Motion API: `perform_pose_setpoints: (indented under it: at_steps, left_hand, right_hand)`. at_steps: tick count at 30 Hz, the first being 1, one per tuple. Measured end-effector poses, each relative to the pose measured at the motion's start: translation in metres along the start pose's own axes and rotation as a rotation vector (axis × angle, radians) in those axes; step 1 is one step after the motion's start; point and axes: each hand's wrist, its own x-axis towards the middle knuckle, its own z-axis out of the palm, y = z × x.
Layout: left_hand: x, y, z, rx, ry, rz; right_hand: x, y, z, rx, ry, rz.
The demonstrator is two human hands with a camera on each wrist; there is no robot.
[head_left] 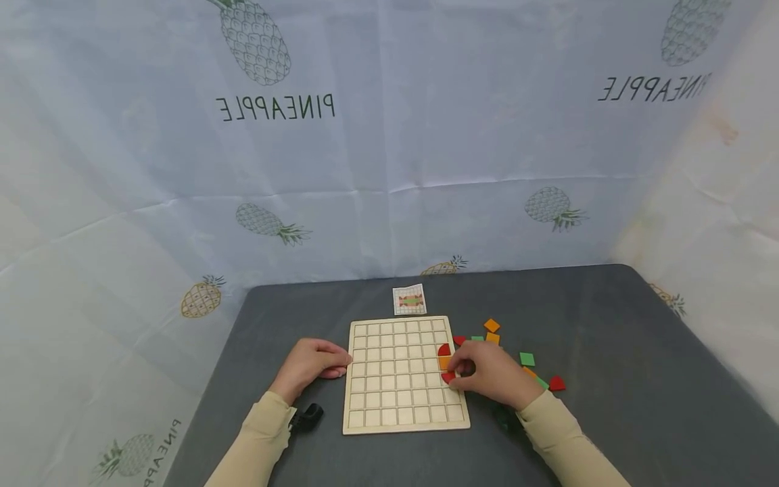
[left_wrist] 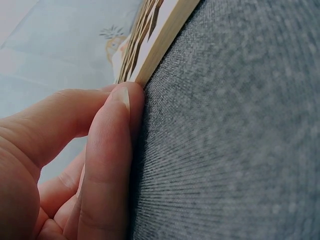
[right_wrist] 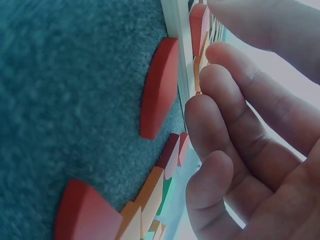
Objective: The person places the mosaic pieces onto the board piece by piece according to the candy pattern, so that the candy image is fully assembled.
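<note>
A wooden grid board (head_left: 389, 399) lies flat on the dark table. My left hand (head_left: 314, 362) is at its left edge, thumb and forefinger pinching the rim, as the left wrist view shows close up (left_wrist: 107, 130). At the right column, my right hand (head_left: 489, 372) has its thumb and forefinger about a red rounded tile (head_left: 447, 377), which also shows in the right wrist view beside the fingertips (right_wrist: 220, 50). Just above it on the board sit an orange square tile (head_left: 445, 363) and another red rounded tile (head_left: 444, 350).
Right of the board lie loose tiles, among them a green square (head_left: 527, 359), a red piece (head_left: 556, 383) and an orange square (head_left: 491, 325). A pattern card (head_left: 410, 299) rests behind the board. Pineapple-print cloth (head_left: 389, 135) hangs behind the table.
</note>
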Motion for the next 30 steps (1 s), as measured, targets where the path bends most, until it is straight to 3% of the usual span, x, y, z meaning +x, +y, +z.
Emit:
perform_pose_setpoints:
  at_steps: [10, 17, 23, 30]
  left_hand:
    - [-0.001, -0.001, 0.000, 0.004, -0.010, 0.021]
    - [-0.002, 0.000, 0.001, 0.000, -0.012, 0.021]
    - [-0.002, -0.001, 0.002, -0.002, -0.016, 0.012]
    - [-0.002, 0.000, 0.001, -0.005, -0.004, 0.008]
  right_hand:
    - [-0.001, -0.001, 0.001, -0.041, 0.009, -0.005]
    - [-0.002, 0.000, -0.001, -0.011, 0.031, 0.004]
    - [-0.005, 0.013, -0.020, 0.012, 0.083, 0.036]
    - [0.001, 0.041, -0.048, -0.014, 0.083, 0.101]
